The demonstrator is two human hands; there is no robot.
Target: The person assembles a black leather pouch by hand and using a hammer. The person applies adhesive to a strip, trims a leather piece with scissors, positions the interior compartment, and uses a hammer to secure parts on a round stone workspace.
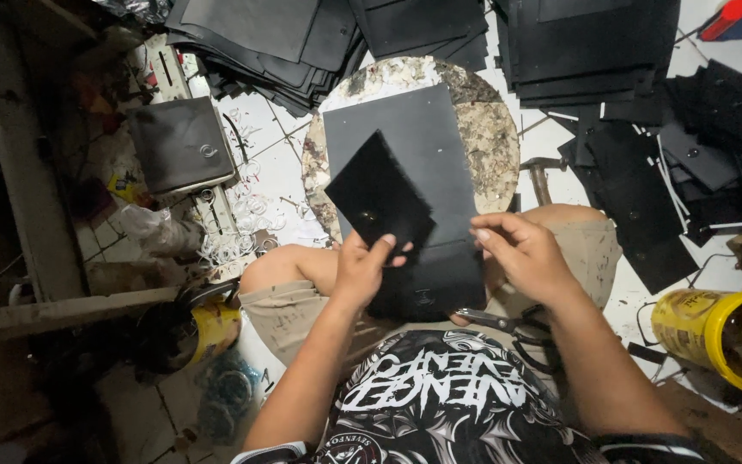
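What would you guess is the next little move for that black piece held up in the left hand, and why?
Probably lowering it onto the larger black sheet on the round board. The left hand pinches the small black piece by its lower corner, raised over that sheet, and the right hand is at the sheet's right edge.

Black sheet (377,196); yellow can (719,335); black-white patterned shirt (440,404).

A small black sheet (378,199) is pinched by the left hand (361,268) at frame centre, over a larger black sheet (418,172) laid on a round worn board (491,129). The right hand (521,251) is held just right, fingers curled. Scissors (508,325) are seen on the lap.
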